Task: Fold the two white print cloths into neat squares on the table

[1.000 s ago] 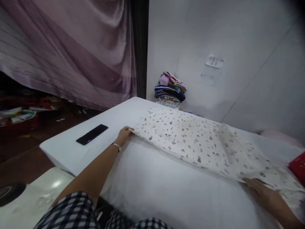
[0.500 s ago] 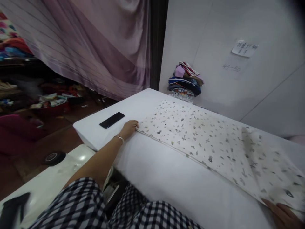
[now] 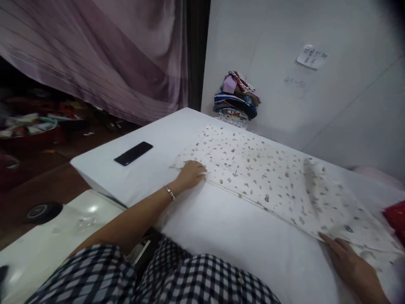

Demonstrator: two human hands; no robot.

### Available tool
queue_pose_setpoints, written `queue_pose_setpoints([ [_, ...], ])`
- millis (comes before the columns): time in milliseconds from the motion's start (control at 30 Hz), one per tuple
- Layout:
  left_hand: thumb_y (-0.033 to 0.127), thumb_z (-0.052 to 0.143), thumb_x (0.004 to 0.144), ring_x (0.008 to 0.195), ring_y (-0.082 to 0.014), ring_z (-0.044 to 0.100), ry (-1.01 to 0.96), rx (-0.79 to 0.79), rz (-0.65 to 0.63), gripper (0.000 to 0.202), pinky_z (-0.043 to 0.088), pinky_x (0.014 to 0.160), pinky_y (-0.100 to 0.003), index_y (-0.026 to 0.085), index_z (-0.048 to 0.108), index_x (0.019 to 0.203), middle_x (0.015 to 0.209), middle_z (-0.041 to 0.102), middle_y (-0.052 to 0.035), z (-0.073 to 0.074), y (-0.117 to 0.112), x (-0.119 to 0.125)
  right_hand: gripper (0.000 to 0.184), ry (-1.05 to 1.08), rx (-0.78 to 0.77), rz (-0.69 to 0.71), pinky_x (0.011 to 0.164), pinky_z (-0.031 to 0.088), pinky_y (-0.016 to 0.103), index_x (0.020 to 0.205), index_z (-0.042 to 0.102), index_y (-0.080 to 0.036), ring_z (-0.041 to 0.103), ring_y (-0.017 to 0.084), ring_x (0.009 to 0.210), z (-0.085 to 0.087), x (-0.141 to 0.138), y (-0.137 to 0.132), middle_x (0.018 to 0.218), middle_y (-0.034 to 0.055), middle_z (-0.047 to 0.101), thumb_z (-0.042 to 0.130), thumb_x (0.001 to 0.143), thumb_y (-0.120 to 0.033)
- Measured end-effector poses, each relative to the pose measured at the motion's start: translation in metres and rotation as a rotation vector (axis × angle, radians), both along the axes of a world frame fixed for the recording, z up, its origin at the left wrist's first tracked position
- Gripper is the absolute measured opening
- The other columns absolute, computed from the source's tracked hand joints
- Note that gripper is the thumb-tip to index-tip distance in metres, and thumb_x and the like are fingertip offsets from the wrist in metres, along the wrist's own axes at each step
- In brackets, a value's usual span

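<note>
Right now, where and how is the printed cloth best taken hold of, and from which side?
Probably pinch the printed cloth by its near edge, at two spread points, coming from the person's side. It lies spread over the white table, and that long edge faces the person, with the left hand and right hand at it. The creased right part may bunch if gripped alone.

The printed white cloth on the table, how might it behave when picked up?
The printed white cloth would probably droop, since it ripples softly near the right hand. It's likely light for its spread, as it looks thin along its near edge.
</note>
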State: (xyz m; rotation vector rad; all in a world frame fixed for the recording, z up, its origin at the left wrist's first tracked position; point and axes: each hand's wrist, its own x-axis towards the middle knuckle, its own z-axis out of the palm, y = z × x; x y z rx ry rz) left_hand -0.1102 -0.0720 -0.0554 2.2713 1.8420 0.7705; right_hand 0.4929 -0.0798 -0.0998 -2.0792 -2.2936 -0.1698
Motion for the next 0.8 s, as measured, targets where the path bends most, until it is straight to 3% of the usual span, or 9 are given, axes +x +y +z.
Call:
queue_pose_setpoints([
  [100,0.021,0.053,0.08,0.097,-0.0223,0.052,-0.018,-0.028,-0.233,0.018,0.033,0.09,-0.039,0.023,0.067,0.091,0.096,0.064,-0.0072,-0.007,0.009,0.052,0.05,-0.015,-0.092,0.015,0.054,0.053,0.035,0.119,0.059,-0.034,0.064,0.023,0.073,0.006,-0.007,-0.003,0.11,0.0068,0.059,0.028,0.082,-0.044],
  [233,0.019,0.048,0.083,0.086,-0.0197,0.052,0.005,-0.054,-0.329,0.02,0.037,0.08,-0.035,0.021,0.067,0.081,0.089,0.062,-0.0072,-0.019,0.025,0.079,0.048,-0.05,-0.053,0.003,0.055,0.051,0.032,0.122,0.057,-0.033,0.063,0.022,0.08,0.008,-0.011,-0.008,0.112,0.0061,0.058,0.027,0.085,-0.041],
  [400,0.023,0.038,0.09,0.084,-0.0191,0.052,0.108,-0.051,-0.326,0.03,0.036,0.075,-0.033,0.02,0.066,0.081,0.09,0.062,-0.0071,-0.022,0.023,0.076,0.048,-0.034,-0.041,-0.043,0.052,0.049,0.029,0.12,0.059,-0.032,0.063,0.021,0.084,0.005,-0.011,-0.01,0.112,0.0051,0.057,0.027,0.085,-0.042],
  [600,0.022,0.039,0.09,0.091,-0.0195,0.051,-0.03,-0.002,-0.303,0.026,0.035,0.081,-0.034,0.022,0.065,0.088,0.095,0.063,-0.0069,-0.032,0.012,0.07,0.047,-0.009,-0.026,-0.101,0.052,0.048,0.029,0.117,0.06,-0.033,0.063,0.021,0.086,0.003,-0.01,-0.009,0.111,0.0036,0.059,0.028,0.084,-0.042],
  [800,0.023,0.036,0.091,0.092,-0.02,0.051,0.01,-0.008,-0.378,0.029,0.035,0.083,-0.034,0.021,0.065,0.09,0.095,0.063,-0.0077,-0.031,0.013,0.066,0.045,0.064,0.086,-0.145,0.056,0.048,0.027,0.112,0.062,-0.025,0.061,0.02,0.09,0.003,-0.019,-0.016,0.11,0.0035,0.06,0.029,0.086,-0.042],
])
